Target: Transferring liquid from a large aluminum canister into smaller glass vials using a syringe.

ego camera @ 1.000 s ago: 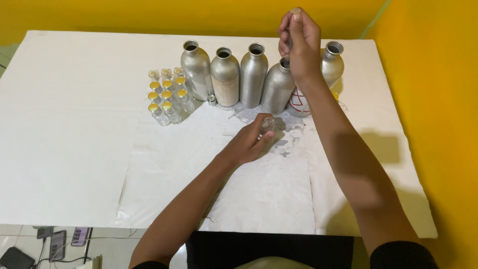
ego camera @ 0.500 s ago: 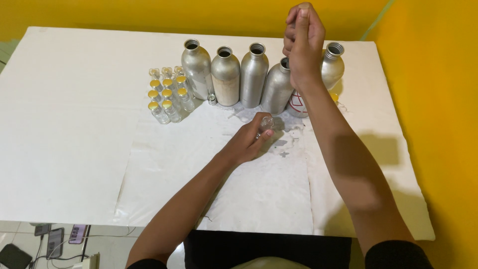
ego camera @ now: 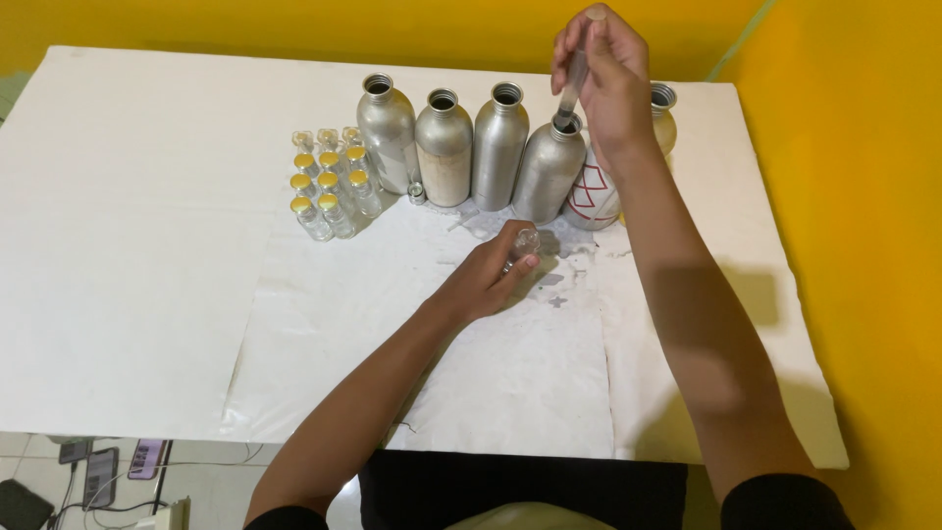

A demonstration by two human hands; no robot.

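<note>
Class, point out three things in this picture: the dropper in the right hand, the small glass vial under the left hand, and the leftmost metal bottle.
dropper (ego camera: pixel 575 83), head view, on its clear tube.
small glass vial (ego camera: pixel 524 241), head view, on its glass body.
leftmost metal bottle (ego camera: pixel 386 137), head view, on its shoulder.

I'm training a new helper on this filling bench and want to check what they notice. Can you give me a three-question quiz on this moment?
1. True or false: the right hand holds a thin dropper tube with its tip at the mouth of a silver bottle.
2. What does the left hand hold? A) a small clear vial B) a yellow cap C) a silver bottle
3. On which side of the silver bottles does the cluster of small yellow-capped vials stand, as the camera sees it?

Key: 1 true; 2 A; 3 the left side.
</note>
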